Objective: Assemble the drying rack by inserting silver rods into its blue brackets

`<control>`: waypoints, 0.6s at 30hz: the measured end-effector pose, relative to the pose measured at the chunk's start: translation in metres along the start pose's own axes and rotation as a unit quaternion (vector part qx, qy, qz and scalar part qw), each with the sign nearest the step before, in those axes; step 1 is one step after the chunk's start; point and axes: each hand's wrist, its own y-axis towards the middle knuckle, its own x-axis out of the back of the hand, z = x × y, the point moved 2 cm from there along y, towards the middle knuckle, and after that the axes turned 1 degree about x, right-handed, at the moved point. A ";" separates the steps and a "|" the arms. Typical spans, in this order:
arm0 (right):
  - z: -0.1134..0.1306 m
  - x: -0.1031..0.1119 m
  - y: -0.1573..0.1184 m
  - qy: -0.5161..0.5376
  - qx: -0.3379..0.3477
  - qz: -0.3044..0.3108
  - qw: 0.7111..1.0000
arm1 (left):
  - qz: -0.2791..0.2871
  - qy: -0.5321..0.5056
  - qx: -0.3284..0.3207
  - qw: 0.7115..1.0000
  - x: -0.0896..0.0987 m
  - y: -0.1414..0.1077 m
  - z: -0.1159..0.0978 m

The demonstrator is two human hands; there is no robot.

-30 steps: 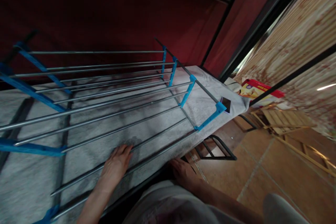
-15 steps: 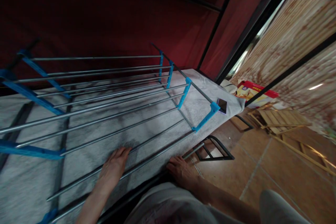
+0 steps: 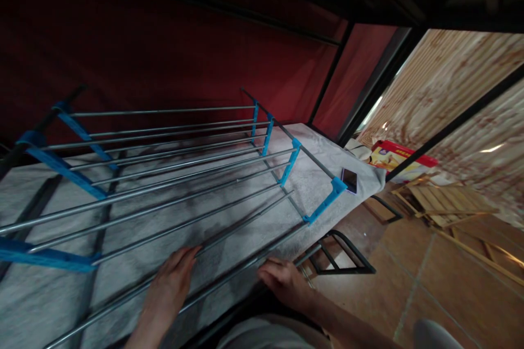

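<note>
A shelf rack frame (image 3: 237, 162) of thin grey metal rods, joined by blue plastic brackets (image 3: 326, 203), lies on a bed or table under a grey-white cloth (image 3: 147, 253). My left hand (image 3: 174, 278) is closed round a metal rod (image 3: 241, 223) lying lengthwise over the cloth, beside the frame's near rod (image 3: 229, 275). Its left end runs toward the lower left corner; the other reaches near a dark side bar. My right hand (image 3: 284, 281) is at the near edge, fingers curled in; whatever they hold, if anything, is hidden.
A phone (image 3: 349, 180) lies on the cloth at the right. Past the edge are a dark metal ladder-like frame (image 3: 347, 253), folded wooden furniture (image 3: 450, 204) and a red-and-yellow box (image 3: 401, 161) above a tiled floor (image 3: 393, 283). Black posts and a dark red curtain (image 3: 184, 60) enclose the back.
My left hand has shifted left and down with the rod, whose left end is now nearer the lower left corner. My right hand's fingers have curled in. The view has tilted up slightly.
</note>
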 end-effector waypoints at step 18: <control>-0.062 0.062 0.140 0.572 -0.235 -0.289 0.731 | -0.054 0.065 -0.008 0.996 0.006 0.032 0.009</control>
